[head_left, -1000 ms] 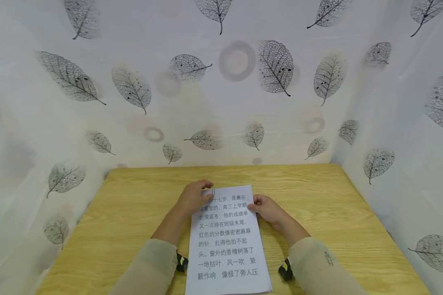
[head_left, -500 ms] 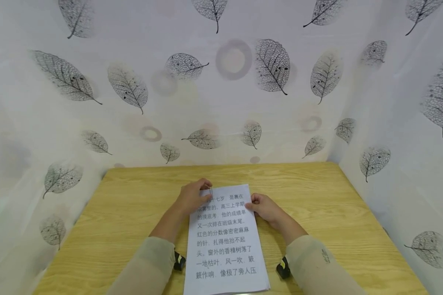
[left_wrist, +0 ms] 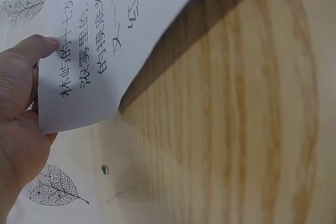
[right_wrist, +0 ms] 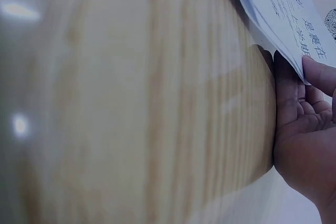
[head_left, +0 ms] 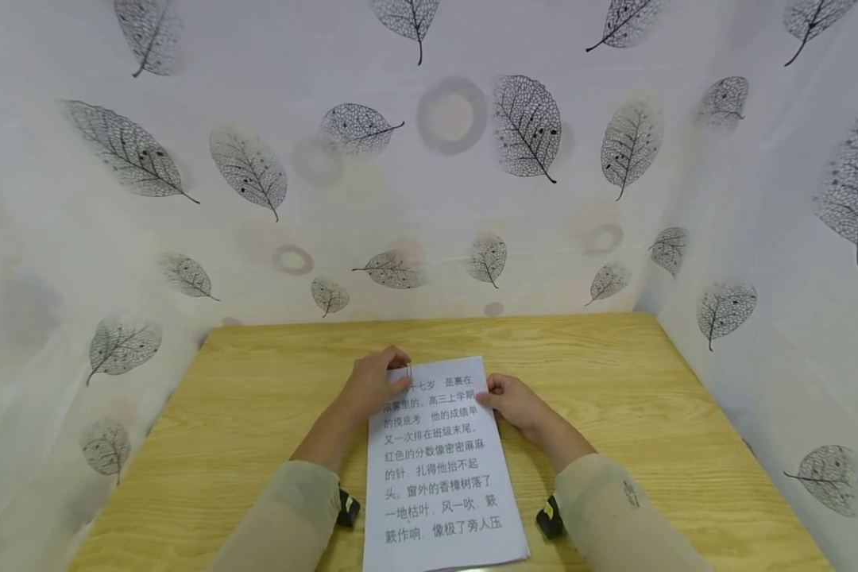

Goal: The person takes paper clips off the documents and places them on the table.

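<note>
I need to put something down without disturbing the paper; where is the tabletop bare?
The wooden tabletop is bare left of the left sleeve, right of the right sleeve, and in a back strip between the printed sheets and leaf-print backdrop. The middle is crowded: left hand and right hand hold the sheets there.

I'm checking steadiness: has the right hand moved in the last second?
No: in the head view, the right hand shows no visible shift against the far corner of the table.

Printed sheets (head_left: 445,492): white, black Chinese characters. Tabletop (head_left: 243,413): yellow-brown wood grain. Backdrop sheeting (head_left: 415,199): whitish, black skeleton leaves (head_left: 527,127), pale grey rings (head_left: 452,116). Sleeves (head_left: 286,512): beige. Wrist devices (head_left: 347,510): black, yellow marks.
</note>
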Available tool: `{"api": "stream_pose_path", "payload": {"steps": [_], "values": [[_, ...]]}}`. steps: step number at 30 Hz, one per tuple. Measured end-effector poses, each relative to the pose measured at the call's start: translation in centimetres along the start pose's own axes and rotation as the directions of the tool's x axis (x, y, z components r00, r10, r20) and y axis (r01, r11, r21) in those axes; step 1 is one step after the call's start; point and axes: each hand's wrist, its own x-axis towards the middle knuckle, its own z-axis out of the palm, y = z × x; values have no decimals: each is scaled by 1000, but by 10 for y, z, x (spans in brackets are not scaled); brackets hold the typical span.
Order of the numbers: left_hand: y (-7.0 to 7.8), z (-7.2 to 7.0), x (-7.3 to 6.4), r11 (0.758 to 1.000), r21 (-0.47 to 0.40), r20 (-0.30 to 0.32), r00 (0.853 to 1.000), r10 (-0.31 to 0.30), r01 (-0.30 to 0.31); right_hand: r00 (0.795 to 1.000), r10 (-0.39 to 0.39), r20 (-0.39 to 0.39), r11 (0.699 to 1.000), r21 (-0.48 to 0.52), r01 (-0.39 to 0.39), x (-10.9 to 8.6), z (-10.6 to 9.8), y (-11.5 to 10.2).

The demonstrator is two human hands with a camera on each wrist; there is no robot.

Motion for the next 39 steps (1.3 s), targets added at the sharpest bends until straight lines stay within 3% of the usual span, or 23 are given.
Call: {"api": "stream_pose_path", "payload": {"steps": [24,31,39], "values": [[-5,-1,-2,998,-41,-24,999,-49,48,1000,23,-6,1000,2,-23,-3,2,1],[-5,-10,-3,996,-48,-53,996,-76,74,999,35,-21,999,-2,-35,-4,2,-1],[-9,-24,-4,999,-28,-78,997,-29,26,1000,21,-16,1000,-1,-21,-2,0,-1]]}}
